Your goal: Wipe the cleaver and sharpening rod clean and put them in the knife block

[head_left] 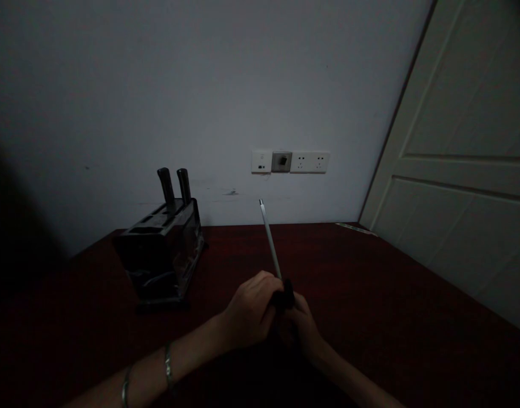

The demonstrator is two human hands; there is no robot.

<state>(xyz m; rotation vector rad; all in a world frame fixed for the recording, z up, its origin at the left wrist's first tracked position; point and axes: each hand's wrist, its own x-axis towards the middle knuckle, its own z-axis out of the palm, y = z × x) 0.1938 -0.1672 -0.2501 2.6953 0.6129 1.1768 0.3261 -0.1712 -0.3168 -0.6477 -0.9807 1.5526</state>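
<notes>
Your left hand [252,307] is clamped on the dark lower part of a rod [269,237], fingers curled over it. Your right hand [305,324] is closed on the same dark part, just beside and slightly nearer to you than the left. The two hands meet there, and the deep shadow between them hides how the fingers of your right hand lie. From the top of your left hand the bright shaft runs up and away from you, tilted leftward, its tip well beyond your knuckles and in the air.

Two bangles [168,365] sit on your left forearm, behind that hand. To the left of your left hand and farther off, well apart from it, the knife block [157,249] stands on the table [353,283], with pale glossy streaks on its sides. Two dark handles [184,186] rise from the end of it farther from you.

The dark red table spreads beneath and around both hands. Ahead of them is the wall [200,96], with a row of sockets [309,162] beyond and above your right hand. Far off to its right, a thin strip [356,229] lies near the foot of the door [459,187].
</notes>
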